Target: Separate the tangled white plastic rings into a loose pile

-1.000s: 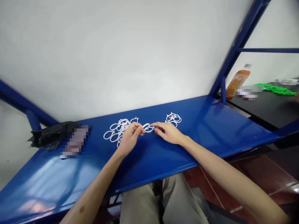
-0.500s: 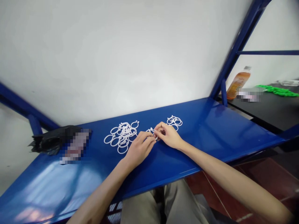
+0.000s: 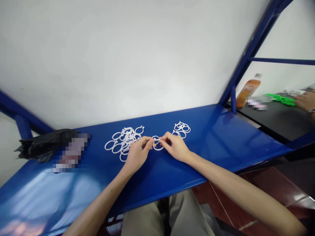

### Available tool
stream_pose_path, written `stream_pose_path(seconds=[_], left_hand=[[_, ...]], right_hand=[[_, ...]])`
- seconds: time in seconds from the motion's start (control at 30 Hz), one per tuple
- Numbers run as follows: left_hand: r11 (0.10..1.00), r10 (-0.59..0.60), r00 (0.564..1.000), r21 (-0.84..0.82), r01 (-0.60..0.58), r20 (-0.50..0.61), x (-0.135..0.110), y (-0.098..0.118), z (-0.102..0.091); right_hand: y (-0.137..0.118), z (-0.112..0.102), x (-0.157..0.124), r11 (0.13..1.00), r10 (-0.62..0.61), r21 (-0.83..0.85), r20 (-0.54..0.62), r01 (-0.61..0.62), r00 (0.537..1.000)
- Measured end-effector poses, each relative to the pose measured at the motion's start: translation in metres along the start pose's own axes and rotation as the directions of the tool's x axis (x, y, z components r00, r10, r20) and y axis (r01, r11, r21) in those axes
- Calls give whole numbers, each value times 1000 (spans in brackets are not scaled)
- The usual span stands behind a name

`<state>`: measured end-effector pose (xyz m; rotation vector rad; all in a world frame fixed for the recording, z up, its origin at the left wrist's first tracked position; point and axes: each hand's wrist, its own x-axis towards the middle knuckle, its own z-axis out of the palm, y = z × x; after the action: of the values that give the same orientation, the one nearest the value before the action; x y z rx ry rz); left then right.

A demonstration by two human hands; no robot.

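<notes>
Between my hands a white curtain ring [image 3: 158,149] is held just over the blue tabletop; a second loop overlaps it, and I cannot tell if the two are linked. My left hand [image 3: 138,151] pinches the ring's left side with thumb and fingertips. On the opposite side, my right hand [image 3: 176,146] is closed in a pinch near the ring's upper edge. A tangled pile of white rings [image 3: 117,148] with small eyelets lies beside my left hand, partly covered by it. Beyond my right hand sits a smaller group of rings [image 3: 182,127].
A black plastic bag [image 3: 41,144] and a blurred-out packet [image 3: 72,152] lie on the blue table [image 3: 216,141] at left. To the right, past a blue frame post [image 3: 242,62], a black table holds an orange drink bottle [image 3: 249,90], a green strand [image 3: 282,99] and another person's hand [image 3: 306,101].
My hands have drawn slightly apart, and the ring between them now shows clearly. Another person's hand has come into view at the far right. The view has shifted slightly.
</notes>
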<state>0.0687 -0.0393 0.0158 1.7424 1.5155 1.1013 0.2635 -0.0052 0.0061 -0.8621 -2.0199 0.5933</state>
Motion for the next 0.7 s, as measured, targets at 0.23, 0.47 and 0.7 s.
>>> stream_pose_path(seconds=[0.23, 0.47, 0.7], left_hand=[[988, 24, 998, 152, -32, 56, -5, 5, 0], [945, 201, 979, 257, -204, 38, -7, -8, 3], [785, 412, 903, 456, -420, 123, 0, -11, 2]], right_hand=[[2, 1, 0, 995, -92, -22, 48, 93, 995], [7, 1, -3, 957, -244, -120, 148, 262, 958], [19, -13, 11, 930, -267, -263, -2, 257, 964]])
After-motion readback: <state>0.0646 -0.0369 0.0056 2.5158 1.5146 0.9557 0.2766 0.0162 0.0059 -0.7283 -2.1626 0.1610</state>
